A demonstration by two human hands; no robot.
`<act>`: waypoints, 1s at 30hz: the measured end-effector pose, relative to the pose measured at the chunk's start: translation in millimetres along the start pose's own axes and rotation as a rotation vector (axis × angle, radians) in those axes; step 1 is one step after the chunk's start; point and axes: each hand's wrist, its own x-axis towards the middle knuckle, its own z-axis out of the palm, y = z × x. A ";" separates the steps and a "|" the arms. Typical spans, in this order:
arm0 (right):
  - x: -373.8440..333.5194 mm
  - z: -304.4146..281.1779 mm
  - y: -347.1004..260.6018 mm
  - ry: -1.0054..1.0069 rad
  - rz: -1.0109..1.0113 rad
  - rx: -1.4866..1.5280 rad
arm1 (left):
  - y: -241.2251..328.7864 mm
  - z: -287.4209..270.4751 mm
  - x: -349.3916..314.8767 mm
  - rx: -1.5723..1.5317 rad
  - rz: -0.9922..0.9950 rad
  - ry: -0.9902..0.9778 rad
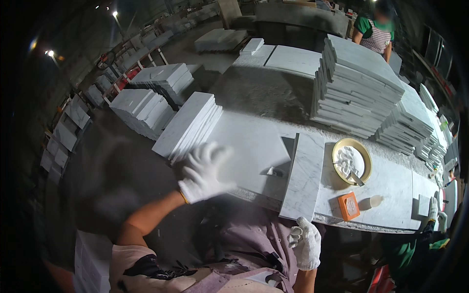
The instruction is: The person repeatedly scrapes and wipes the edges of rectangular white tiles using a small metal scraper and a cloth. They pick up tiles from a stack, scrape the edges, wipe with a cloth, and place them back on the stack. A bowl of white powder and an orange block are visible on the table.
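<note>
My left hand [207,171], in a white knit glove, has its fingers spread and is blurred by motion. It hovers over the near left part of a pale flat slab [249,141], beside a stack of narrow marble tiles [190,124]. My right hand [307,243], also gloved, is held close to my body with its fingers curled in. What it may hold is hidden. Just beyond it ends a long grey-veined marble piece [305,176], which lies raised at the bench's front edge. A small whitish object [274,171] rests on the slab left of that piece.
Right of the long piece are a yellow-rimmed bowl [369,168] of white paste with a scraper, an orange box [349,206] and a small cup [376,201]. Tall tile stacks [356,93] rise behind. A co-worker's gloved hands [434,209] are at right; another person [376,36] stands far back.
</note>
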 end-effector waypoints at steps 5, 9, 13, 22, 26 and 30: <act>0.8 -41.7 29.2 0.114 0.049 -0.112 | -81.3 -6.0 50.6 0.022 -0.504 -0.065; 1.3 -82.5 54.5 0.139 0.061 -0.127 | -142.4 -2.1 78.9 0.016 -0.753 -0.121; 5.9 -94.5 67.3 0.102 0.061 -0.105 | -181.9 17.2 89.9 -0.021 -0.798 -0.168; 22.2 -62.6 64.4 0.086 0.141 -0.077 | -202.9 27.5 92.4 -0.041 -0.733 -0.341; 25.2 -61.6 71.5 0.061 0.118 -0.074 | -207.2 24.6 99.2 -0.103 -0.687 -0.402; 24.5 -67.1 77.3 0.096 0.156 -0.127 | -210.1 29.2 103.8 -0.099 -0.675 -0.402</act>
